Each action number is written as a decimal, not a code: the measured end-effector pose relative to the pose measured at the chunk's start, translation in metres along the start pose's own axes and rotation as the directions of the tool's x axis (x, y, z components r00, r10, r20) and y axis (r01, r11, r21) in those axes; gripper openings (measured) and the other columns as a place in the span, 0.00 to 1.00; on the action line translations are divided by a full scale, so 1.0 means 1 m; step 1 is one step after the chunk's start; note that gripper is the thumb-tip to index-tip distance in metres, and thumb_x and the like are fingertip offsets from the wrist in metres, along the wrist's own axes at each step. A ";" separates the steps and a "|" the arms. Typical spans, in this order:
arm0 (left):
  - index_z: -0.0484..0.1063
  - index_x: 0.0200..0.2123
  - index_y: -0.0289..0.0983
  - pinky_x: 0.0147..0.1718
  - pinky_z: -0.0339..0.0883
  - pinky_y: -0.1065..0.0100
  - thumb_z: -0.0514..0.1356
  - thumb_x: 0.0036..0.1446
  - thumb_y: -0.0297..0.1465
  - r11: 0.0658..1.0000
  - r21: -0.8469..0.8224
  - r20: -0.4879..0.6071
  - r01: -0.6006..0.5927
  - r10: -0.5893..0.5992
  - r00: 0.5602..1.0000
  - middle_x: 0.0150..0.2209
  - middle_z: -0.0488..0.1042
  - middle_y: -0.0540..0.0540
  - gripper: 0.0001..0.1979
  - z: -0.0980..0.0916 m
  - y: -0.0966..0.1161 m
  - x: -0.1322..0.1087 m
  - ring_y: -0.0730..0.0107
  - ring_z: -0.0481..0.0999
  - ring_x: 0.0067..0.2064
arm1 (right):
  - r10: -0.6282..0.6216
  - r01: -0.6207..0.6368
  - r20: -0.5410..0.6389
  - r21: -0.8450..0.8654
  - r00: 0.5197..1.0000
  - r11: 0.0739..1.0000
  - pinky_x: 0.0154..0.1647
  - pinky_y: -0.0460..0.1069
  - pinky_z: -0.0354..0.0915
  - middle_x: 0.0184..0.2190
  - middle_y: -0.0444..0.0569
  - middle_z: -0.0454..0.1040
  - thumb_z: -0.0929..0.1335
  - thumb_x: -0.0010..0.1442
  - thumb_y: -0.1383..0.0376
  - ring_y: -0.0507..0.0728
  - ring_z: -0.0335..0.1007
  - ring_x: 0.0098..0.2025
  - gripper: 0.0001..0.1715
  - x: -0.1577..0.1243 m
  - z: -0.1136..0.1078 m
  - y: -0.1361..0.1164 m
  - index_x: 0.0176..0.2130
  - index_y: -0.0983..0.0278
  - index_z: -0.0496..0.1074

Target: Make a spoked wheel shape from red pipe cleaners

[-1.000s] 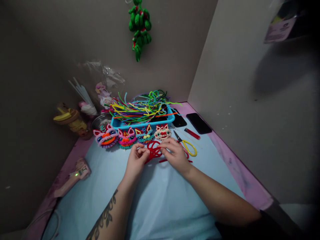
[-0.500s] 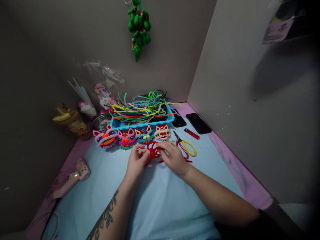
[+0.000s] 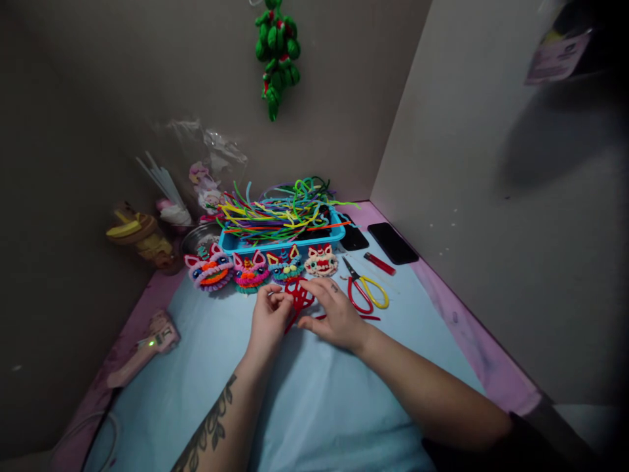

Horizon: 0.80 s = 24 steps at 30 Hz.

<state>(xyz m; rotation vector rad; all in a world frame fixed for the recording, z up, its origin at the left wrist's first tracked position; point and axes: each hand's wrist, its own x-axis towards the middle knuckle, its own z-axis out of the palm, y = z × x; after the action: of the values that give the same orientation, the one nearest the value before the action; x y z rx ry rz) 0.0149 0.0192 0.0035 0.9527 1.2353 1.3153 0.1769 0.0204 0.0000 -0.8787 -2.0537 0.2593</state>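
A red pipe cleaner (image 3: 301,295), bent into a lattice of loops, is pinched at its left side by my left hand (image 3: 269,314). My right hand (image 3: 340,316) is at the right of this shape, thumb and fingers apart, with the fingertips at its upper edge; whether they touch it I cannot tell. A straight red pipe cleaner (image 3: 371,318) lies on the blue cloth, partly hidden under my right hand. Scissors (image 3: 361,288) with one red and one yellow handle rest just beyond that hand.
Several fuzzy lion-head figures (image 3: 252,270) line the front of a blue tray (image 3: 255,248) heaped with coloured pipe cleaners. Phones (image 3: 393,242) and a red lighter (image 3: 380,263) lie at right. A pink glue gun (image 3: 147,351) with a green light lies left, near a metal bowl (image 3: 189,244).
My right hand has opened, its thumb moving down and away from the red loops. My left hand keeps its pinch. The whole view has shifted slightly.
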 end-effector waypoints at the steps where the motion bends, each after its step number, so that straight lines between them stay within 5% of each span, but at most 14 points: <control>1: 0.59 0.36 0.39 0.24 0.61 0.74 0.64 0.45 0.33 1.000 0.016 0.000 -0.012 0.012 1.000 0.24 0.71 0.55 0.18 0.000 -0.001 0.000 0.77 0.69 0.23 | 0.006 -0.006 0.001 -0.011 1.000 1.000 0.53 0.59 0.64 0.49 0.58 0.66 0.70 0.54 0.52 0.63 0.63 0.52 0.39 0.000 0.001 0.000 0.60 0.61 0.56; 17: 0.60 0.37 0.39 0.29 0.65 0.72 0.63 0.47 0.33 0.987 0.139 -0.018 -0.083 0.087 0.996 0.27 0.71 0.54 0.16 0.002 -0.002 -0.004 0.73 0.71 0.28 | 0.060 -0.076 -0.117 -0.134 0.991 0.988 0.46 0.59 0.68 0.43 0.59 0.70 0.68 0.57 0.57 0.63 0.67 0.47 0.26 0.002 0.006 -0.006 0.51 0.65 0.62; 24: 0.60 0.37 0.39 0.29 0.64 0.72 0.62 0.48 0.32 0.983 0.142 -0.042 -0.113 0.120 0.992 0.27 0.71 0.53 0.15 0.004 0.002 -0.005 0.74 0.71 0.29 | 0.233 -0.251 -0.145 -0.119 0.962 0.961 0.37 0.55 0.67 0.35 0.55 0.73 0.67 0.57 0.53 0.62 0.69 0.39 0.21 0.003 0.006 -0.007 0.43 0.66 0.66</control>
<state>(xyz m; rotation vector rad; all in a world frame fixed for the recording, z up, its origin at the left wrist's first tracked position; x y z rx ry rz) 0.0188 0.0145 0.0070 1.1110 1.3414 1.3652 0.1675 0.0177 0.0019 -1.2037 -1.8592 0.1899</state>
